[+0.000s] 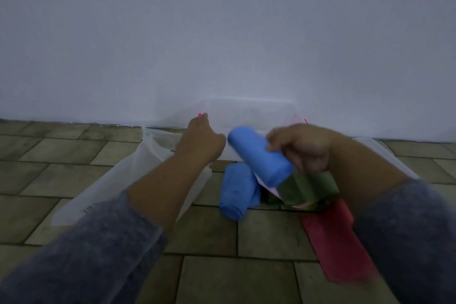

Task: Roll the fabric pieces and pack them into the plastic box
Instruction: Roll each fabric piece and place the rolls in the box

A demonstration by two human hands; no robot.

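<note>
Blue fabric roll [259, 155], likely soft, light, apt to unroll, held just before the plastic box [246, 102], right hand [306, 148] curled round its middle, the safest hold; left hand [199, 142], grip unclear

box [249, 111] – clear plastic | blue roll [256, 153] – smooth matt cloth | floor [209, 232] – matt tile

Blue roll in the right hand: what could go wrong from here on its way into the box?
1. The right hand grips the held blue roll toward one end; its free end could sag or unroll.
2. The plastic box is clear and faint against the wall; the roll might clip its rim near the left hand.
3. The green roll lies just below the right hand and could get knocked loose.
</note>
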